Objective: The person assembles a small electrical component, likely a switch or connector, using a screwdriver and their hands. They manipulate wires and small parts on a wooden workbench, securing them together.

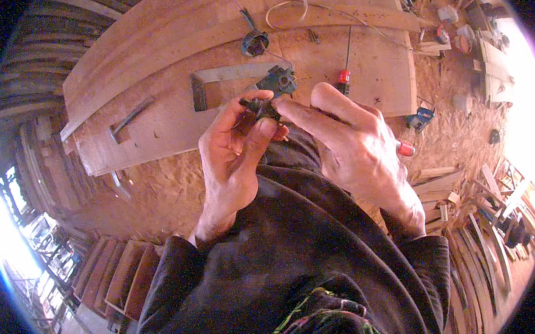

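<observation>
My left hand [235,147] is closed on a small dark mechanical part [261,109], pinched between thumb and fingers above the near edge of the bench. From the right, my right hand [353,138] reaches in, and its fingertips press together on the same part. A red handle end [406,148] pokes out past the outer side of my right hand; the palm hides the rest of it. Just beyond the fingers lies a dark block-shaped device [278,80]. A thin wire links it to a round dark piece [255,43] with a cable.
On the wooden bench [164,53] are a rectangular frame [200,94], a hammer-like tool [129,120] and a red-and-black screwdriver [343,80]. A pale cable [342,16] curls across the far side. Wood offcuts [439,182] and a blue object [421,117] lie on the right.
</observation>
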Tool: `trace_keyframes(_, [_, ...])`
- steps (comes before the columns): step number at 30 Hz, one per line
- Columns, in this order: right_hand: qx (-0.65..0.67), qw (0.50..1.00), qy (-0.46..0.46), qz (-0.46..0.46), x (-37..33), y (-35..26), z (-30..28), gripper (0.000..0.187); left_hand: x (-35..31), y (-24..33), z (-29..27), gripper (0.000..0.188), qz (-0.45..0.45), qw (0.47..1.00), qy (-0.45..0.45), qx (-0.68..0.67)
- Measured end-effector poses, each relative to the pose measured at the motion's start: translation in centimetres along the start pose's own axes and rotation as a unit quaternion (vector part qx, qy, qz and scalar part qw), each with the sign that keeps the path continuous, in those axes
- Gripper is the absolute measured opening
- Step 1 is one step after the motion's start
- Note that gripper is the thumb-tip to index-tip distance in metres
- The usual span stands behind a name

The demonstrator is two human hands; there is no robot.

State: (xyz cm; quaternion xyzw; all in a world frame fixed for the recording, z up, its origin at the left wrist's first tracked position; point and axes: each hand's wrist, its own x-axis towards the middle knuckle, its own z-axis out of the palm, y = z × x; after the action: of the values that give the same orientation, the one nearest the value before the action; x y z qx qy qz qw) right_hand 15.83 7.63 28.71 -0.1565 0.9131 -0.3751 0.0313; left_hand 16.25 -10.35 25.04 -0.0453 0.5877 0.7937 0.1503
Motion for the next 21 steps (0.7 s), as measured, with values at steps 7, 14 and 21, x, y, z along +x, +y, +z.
trace_keyframes(7, [0.003,0.999,0.046,-0.014,-0.8,0.2,1.4,0.045,0.2,0.2,0.6,0.031,0.034,0.998,0.023,0.044])
trace_keyframes(14, [-0.061,0.996,-0.005,-0.061,-0.5,0.1,0.0,0.053,-0.1,0.3,0.7,0.030,0.006,0.999,0.012,0.038])
trace_keyframes(21, [-0.088,0.994,-0.014,-0.070,-0.3,-0.5,-1.3,0.050,-0.3,0.5,0.7,0.029,0.030,0.999,-0.007,0.034])
